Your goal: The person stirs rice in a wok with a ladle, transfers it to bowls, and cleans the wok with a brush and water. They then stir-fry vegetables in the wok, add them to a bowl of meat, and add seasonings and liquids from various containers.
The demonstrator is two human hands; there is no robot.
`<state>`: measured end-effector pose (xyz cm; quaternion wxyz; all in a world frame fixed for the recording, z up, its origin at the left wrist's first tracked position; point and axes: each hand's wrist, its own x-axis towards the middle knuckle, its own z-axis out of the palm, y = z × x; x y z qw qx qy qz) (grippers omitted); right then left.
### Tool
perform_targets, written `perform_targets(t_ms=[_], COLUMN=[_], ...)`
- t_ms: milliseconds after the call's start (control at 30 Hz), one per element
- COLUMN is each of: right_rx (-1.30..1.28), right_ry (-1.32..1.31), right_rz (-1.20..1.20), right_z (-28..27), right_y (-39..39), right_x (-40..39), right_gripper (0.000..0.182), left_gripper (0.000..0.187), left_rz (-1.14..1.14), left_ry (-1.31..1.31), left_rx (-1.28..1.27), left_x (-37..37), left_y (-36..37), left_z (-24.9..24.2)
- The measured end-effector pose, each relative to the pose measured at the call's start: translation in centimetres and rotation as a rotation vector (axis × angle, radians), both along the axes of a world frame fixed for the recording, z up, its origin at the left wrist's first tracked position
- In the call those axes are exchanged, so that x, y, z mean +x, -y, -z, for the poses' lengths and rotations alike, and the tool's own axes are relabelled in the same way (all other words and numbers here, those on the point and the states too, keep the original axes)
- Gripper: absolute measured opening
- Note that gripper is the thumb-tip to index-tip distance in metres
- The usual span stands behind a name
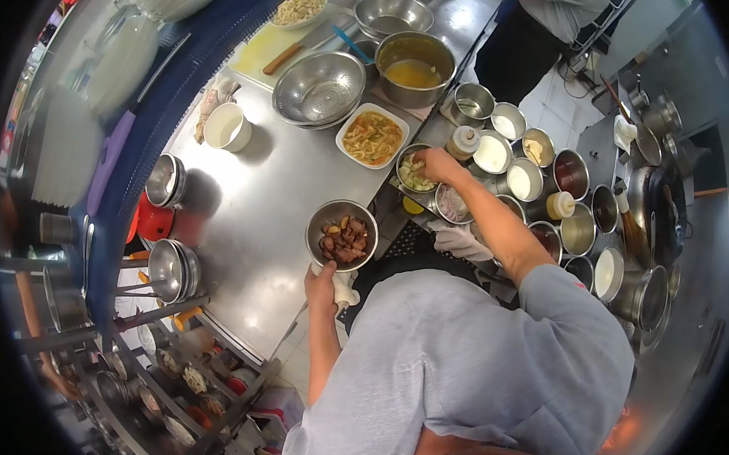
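Note:
My left hand [321, 287] grips the near rim of a steel bowl [313, 233], with a whitish cloth [345, 288] beside it. Browned meat pieces [344, 241] lie in that bowl. My right hand [439, 165] reaches into a steel container of chopped pale green vegetables [415, 178]; its fingertips are among the pieces, and what they hold is too small to make out. Just in front of that container is a white square bowl [342, 137] of noodles in orange sauce. Sliced onion [453, 204] fills the container next to my right wrist.
Steel containers, squeeze bottles [464, 141] and a wok [662, 204] stand to the right. Farther back are a colander [318, 87], a pot [415, 67] and a wooden-handled knife [283, 59]. Stacked bowls [167, 269] are at left. Another person [523, 47] stands at the upper right.

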<state>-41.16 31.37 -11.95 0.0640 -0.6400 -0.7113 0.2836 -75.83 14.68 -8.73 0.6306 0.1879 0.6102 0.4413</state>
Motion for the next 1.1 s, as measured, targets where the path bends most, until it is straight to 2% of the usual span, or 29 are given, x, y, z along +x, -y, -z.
perform_targets(t_ms=[100, 233, 300, 333, 400, 433, 500, 533, 567, 633, 700, 733, 767, 800, 867, 900, 1000, 1100], right_rx=[-0.004, 0.047, -0.235, -0.235, -0.346, -0.348, -0.026, 0.349, 0.356, 0.244, 0.301, 0.2, 0.076, 0.08, -0.244, -0.289, -0.276, -0.179], right_ry=[-0.085, -0.072, -0.191, -0.192, -0.769, -0.775, -0.574, -0.313, -0.303, -0.371, -0.012, 0.234, 0.469, 0.475, 0.536, 0.418, 0.426, 0.344], right_rz=[0.067, 0.097, 0.222, 0.223, 0.25, 0.258, 0.082, -0.037, -0.011, 0.483, 0.812, 0.883, 0.943, 0.997, 0.945, 0.916, 0.883, 1.018], right_z=[0.2, 0.1, -3.7, -4.6, -6.1, -7.7, -10.9, -11.2, -11.8, -14.0, -10.8, -11.0, -11.1, -10.5, -8.6, -8.1, -6.5, -7.9], right_y=[0.6, 1.1, 1.5, 1.7, 2.6, 3.5, 4.9, 5.2, 5.8, 7.7, 8.7, 9.7, 10.9, 11.4, 11.7, 12.0, 12.2, 11.8], right_x=[0.4, 1.0, 0.6, 0.5, -0.2, -0.9, -1.4, -0.9, 0.4, 4.0, 11.8, 14.3, 16.4, 18.5, 21.6, 22.5, 24.2, 22.9], right_gripper=[0.032, 0.028, 0.033, 0.033, 0.038, 0.038, 0.041, 0.041, 0.041, 0.035, 0.032, 0.031, 0.031, 0.031, 0.04, 0.043, 0.048, 0.039], left_gripper=[0.037, 0.036, 0.036, 0.036, 0.038, 0.039, 0.04, 0.04, 0.04, 0.04, 0.039, 0.039, 0.04, 0.039, 0.039, 0.038, 0.036, 0.036], left_rz=[0.075, 0.15, 0.2, 0.201, 0.342, 0.387, 0.411, 0.436, 0.44, 0.483, 0.438, 0.461, 0.481, 0.512, 0.562, 0.575, 0.564, 0.535], left_ry=[-0.018, -0.052, -0.061, -0.062, -0.163, -0.162, -0.094, -0.091, -0.061, -0.021, -0.014, 0.002, 0.011, -0.011, -0.037, -0.066, -0.068, -0.046], left_rx=[0.023, 0.039, 0.042, 0.042, 0.088, 0.091, 0.046, 0.05, 0.092, 0.145, 0.226, 0.203, 0.178, 0.144, 0.122, 0.096, 0.081, 0.083], left_x=[0.5, 1.8, 2.7, 3.2, 4.5, 5.2, 7.4, 7.9, 8.2, 8.6, 8.4, 8.3, 8.0, 7.9, 7.7, 7.6, 8.5, 8.2], left_y=[-1.1, -2.6, -3.5, -4.1, -5.4, -6.1, -7.1, -7.3, -7.4, -7.5, -6.7, -6.4, -6.0, -5.7, -5.3, -5.1, -4.5, -4.7], left_z=[-0.3, -0.8, -1.4, -1.3, -0.7, -0.7, -3.1, -3.5, -3.8, -4.5, -4.9, -4.9, -4.9, -4.9, -4.8, -4.6, -4.9, -4.2])
